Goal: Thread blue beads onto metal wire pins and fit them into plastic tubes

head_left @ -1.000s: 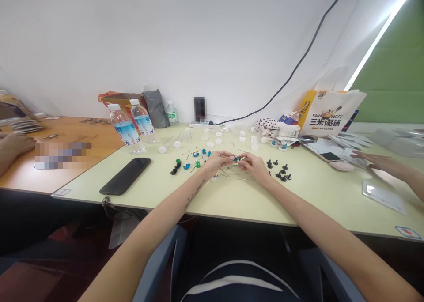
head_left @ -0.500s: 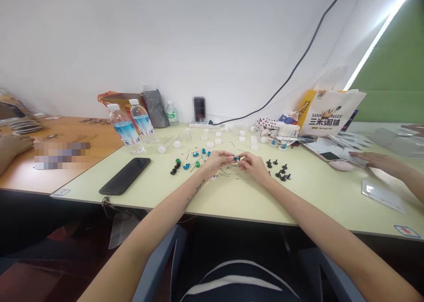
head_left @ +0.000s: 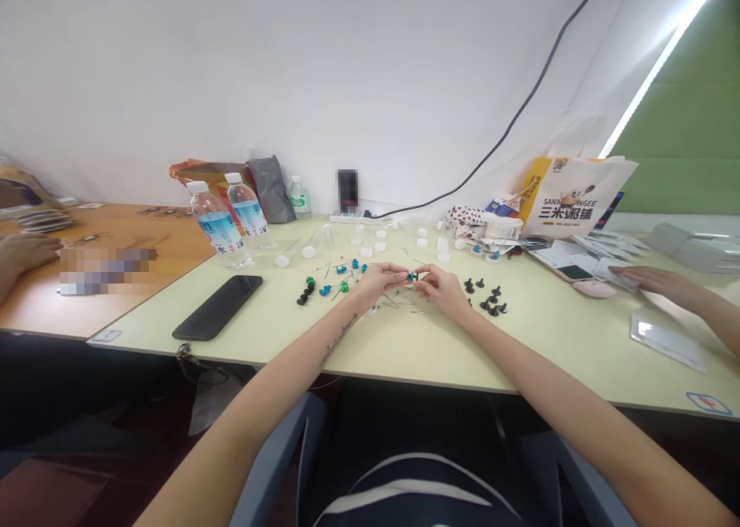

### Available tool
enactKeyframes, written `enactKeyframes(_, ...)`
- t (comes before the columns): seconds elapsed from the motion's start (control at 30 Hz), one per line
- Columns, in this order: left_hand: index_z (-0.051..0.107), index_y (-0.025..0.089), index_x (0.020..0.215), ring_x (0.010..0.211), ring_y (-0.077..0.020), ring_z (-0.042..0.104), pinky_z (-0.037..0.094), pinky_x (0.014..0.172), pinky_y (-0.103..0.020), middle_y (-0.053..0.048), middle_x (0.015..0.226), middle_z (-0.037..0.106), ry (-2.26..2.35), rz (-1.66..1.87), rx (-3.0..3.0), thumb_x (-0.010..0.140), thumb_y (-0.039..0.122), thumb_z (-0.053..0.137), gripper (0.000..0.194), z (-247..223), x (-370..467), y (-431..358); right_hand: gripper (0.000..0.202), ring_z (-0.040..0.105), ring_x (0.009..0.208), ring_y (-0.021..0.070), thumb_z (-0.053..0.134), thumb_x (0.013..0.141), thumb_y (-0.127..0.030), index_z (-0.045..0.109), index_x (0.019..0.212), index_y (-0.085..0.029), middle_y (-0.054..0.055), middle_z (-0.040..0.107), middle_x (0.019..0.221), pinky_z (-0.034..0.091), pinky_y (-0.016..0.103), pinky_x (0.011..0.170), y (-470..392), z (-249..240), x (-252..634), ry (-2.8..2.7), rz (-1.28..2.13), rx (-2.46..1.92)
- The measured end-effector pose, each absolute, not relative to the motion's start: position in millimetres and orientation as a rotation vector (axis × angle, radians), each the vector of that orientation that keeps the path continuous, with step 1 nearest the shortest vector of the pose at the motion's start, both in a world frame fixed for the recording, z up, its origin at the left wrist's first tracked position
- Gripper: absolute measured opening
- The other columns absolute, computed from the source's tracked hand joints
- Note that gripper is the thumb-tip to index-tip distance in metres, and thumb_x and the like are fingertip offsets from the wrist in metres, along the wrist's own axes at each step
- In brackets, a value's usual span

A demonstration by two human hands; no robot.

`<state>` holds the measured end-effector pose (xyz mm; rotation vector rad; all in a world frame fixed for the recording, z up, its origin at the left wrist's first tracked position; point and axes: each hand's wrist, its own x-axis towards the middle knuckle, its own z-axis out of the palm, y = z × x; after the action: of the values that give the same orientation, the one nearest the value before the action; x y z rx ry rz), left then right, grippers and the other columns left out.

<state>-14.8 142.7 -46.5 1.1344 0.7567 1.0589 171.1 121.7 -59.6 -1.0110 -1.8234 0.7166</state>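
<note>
My left hand (head_left: 382,282) pinches a small blue piece (head_left: 411,276) above the middle of the table. Opposite it, my right hand (head_left: 440,288) is closed on a small black piece (head_left: 417,276) that meets the blue one. Fingers hide most of both parts. Several thin metal pins (head_left: 391,301) lie under and around the hands. To the left are loose blue pieces (head_left: 325,290), green pieces (head_left: 344,286) and a short row of black pieces (head_left: 302,296). Several black flat-headed pieces with stems (head_left: 493,309) lie right of my right hand.
A black phone (head_left: 218,307) and two water bottles (head_left: 223,230) are on the left. Clear tubes with white caps (head_left: 309,251) stand and lie towards the wall. At right are a paper bag (head_left: 572,196), a pink mouse-like object (head_left: 595,289) and another person's hand (head_left: 653,280).
My hands stay in nearly the same place, with the blue and black pieces held together between them. Only a very slight shift of the view shows.
</note>
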Motion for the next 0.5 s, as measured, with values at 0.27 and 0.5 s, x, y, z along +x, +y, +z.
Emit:
enactKeyframes(0.27, 0.065, 0.008, 0.078, 0.075, -0.0141, 0.065, 0.047, 0.090, -0.032, -0.006, 0.073, 0.067, 0.763, 1.038, 1.141, 0.059, 0.017, 0.077, 0.024, -45.2, -14.9, 141.9, 0.022, 0.063, 0.055, 0.0152, 0.054, 0.080, -0.037, 0.056, 0.094, -0.020, 0.001, 0.066, 0.069, 0.052, 0.029, 0.058, 121.3, -59.8, 171.3, -1.826, 0.720, -1.024)
enactKeyframes(0.5, 0.065, 0.008, 0.077, 0.074, -0.0146, 0.065, 0.046, 0.090, -0.033, -0.006, 0.072, 0.067, 0.770, 1.041, 1.137, 0.058, 0.017, 0.077, 0.024, -45.0, -14.3, 142.2, 0.023, 0.063, 0.057, 0.0154, 0.053, 0.080, -0.038, 0.057, 0.095, -0.020, 0.001, 0.066, 0.068, 0.052, 0.029, 0.059, 123.4, -61.1, 171.8, -1.833, 0.720, -1.030)
